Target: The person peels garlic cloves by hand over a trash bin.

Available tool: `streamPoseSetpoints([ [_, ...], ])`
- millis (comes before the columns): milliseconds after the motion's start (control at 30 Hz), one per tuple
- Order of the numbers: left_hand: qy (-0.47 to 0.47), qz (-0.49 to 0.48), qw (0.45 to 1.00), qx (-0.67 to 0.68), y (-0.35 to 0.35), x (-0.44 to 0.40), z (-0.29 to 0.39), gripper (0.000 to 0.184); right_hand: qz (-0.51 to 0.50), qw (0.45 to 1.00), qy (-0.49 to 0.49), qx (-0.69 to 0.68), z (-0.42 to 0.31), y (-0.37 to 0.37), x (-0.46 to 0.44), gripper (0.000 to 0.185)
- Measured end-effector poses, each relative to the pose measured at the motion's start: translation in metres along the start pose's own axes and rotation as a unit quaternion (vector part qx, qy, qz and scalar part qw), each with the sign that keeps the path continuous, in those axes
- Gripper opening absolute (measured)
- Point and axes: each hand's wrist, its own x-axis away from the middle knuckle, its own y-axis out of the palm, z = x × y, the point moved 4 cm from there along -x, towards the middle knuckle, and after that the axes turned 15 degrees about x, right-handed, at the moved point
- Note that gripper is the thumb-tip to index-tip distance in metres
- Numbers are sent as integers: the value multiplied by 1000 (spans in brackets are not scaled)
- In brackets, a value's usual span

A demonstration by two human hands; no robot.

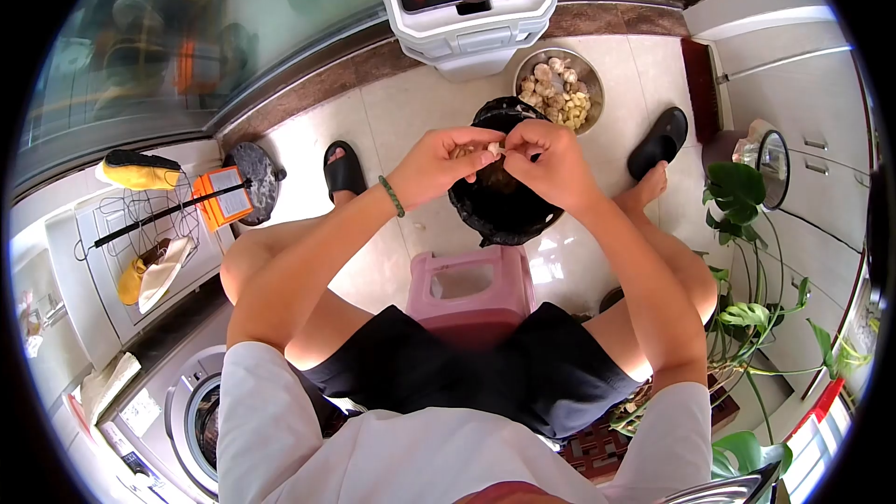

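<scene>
My left hand [446, 163], with a green beaded bracelet at the wrist, pinches a small pale garlic clove [494, 148] between thumb and fingers. My right hand [549, 161] meets it from the other side, its thumb and fingertips closed on the same clove. Both hands are above a bin lined with a black plastic bag [504, 215], with some brownish scraps dimly visible inside. Just beyond the bin, a metal bowl [597, 84] holds whole garlic bulbs [551, 75] on one side and peeled cloves [571, 110] on the other.
A pink plastic stool [471, 303] is between my legs. A white and grey box [467, 33] with a phone-like dark panel stands ahead. Slippered feet [345, 171] flank the bin. Wire rack with shoes [140, 224] is left; a leafy plant [747, 313] and cabinets [793, 121] are right.
</scene>
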Motion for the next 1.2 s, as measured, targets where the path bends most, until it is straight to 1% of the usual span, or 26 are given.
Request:
streamPoseSetpoints([
  [33,-1,0,1000,1,-1,0,-1,34,-1,1000,1,0,-1,-3,0,9],
  [100,-2,-8,1000,7,0,0,-2,33,-22,998,-8,50,-5,-7,-1,4],
  [300,-25,-24,999,1,4,2,0,31,-6,996,-28,86,-15,-14,-2,7],
  [433,-21,-32,999,-2,4,3,0,34,-12,994,-38,104,-14,-15,-2,5],
  [500,-6,-10,1000,3,4,4,2,37,4,991,-65,121,-21,-16,-1,13],
  [533,-5,-10,1000,2,3,4,2,37,4,990,-66,121,-26,-15,0,13],
  [600,-10,-22,999,40,-1,2,1,35,36,988,-93,120,-42,-15,2,17],
  [667,-25,-27,998,47,-3,2,0,34,16,988,-104,117,-37,-13,2,14],
  [733,-41,-33,997,55,-3,2,0,33,20,977,-169,131,-34,-11,0,10],
  [800,-79,-55,991,95,-1,2,-1,33,4,980,-159,118,-33,-14,1,9],
  [867,-78,-60,991,88,-1,2,-1,33,-11,983,-149,104,-33,-14,1,8],
  [967,-79,-62,992,79,1,3,-1,33,3,979,-166,121,-30,-14,1,9],
  [1067,-78,-65,992,81,3,3,0,34,6,979,-148,137,-23,-16,-1,7],
  [1200,-74,-63,992,83,3,4,0,35,27,985,-97,143,-16,-22,-2,7],
])
